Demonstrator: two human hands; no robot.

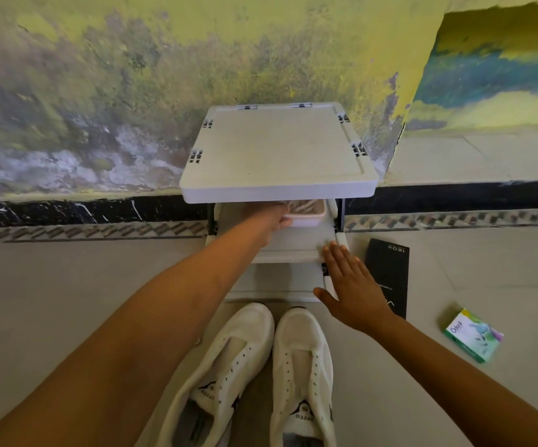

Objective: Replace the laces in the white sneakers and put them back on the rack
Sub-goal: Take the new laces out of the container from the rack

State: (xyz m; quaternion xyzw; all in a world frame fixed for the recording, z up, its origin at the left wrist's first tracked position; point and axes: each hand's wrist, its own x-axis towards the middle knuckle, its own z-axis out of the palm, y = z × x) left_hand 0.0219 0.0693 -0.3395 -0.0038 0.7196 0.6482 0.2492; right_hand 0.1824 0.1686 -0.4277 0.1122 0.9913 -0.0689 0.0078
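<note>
White sneakers (261, 372), their eyelets unlaced, stand side by side on the tiled floor (67, 285) just before a pale plastic rack (277, 150) set against a stained wall. Left hand (271, 217) grasps the edge of a pinkish container (306, 214) under the top shelf; right hand (351, 285), released and flat, rests at the rack's front right corner. Bare floor lies open to the left.
</note>
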